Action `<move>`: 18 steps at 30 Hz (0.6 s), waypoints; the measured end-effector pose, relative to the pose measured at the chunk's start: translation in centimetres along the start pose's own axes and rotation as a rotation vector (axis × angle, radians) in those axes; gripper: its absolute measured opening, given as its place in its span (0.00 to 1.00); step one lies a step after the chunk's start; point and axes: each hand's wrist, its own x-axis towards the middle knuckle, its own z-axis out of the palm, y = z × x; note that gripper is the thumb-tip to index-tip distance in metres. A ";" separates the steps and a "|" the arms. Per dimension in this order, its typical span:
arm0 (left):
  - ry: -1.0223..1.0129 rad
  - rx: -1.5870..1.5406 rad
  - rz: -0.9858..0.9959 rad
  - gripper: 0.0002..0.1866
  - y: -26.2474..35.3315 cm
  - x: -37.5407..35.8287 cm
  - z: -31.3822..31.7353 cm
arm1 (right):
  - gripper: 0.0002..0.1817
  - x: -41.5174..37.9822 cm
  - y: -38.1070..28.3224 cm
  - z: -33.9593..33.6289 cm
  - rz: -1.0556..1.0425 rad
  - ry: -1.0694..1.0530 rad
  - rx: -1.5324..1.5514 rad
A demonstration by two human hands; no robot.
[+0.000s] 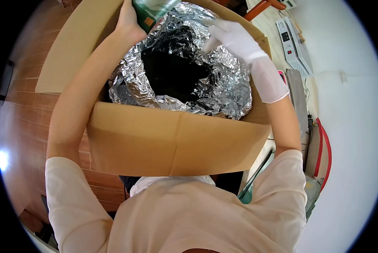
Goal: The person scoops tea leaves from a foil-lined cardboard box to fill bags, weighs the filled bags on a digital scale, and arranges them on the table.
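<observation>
My left hand point(130, 23), bare, is closed around a green printed package point(152, 12) at the top edge of the head view. The package's upper part is cut off by the frame, so its kind does not show. A thin white glove point(267, 80) covers my right hand point(233, 38), which hovers over the far right of the foil with fingers stretched and slightly blurred. Crumpled aluminium foil point(229, 92) forms a thick ring around a dark opening point(172, 78). The foil sits inside an open cardboard box point(176, 139) in front of my body.
A box flap point(77, 50) spreads out to the left above the brown tiled floor point(28, 114). At right, a white device with a small display point(292, 46) stands by the wall. Below it are cables and a red strap point(326, 147). An orange-brown wooden piece point(263, 8) lies beyond the box.
</observation>
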 end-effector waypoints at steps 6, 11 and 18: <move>0.086 0.142 0.041 0.38 -0.7 -0.6 0.3 | 0.35 -3.8 -6.3 -2.7 -0.128 0.499 0.241; 0.097 0.113 -0.038 0.37 -1.2 -0.9 0.7 | 0.42 -4.7 -8.9 -5.2 -0.251 0.574 0.391; 0.054 0.173 -0.045 0.37 -1.7 -2.1 1.6 | 0.30 -4.5 -8.9 -7.7 -0.479 0.874 -0.097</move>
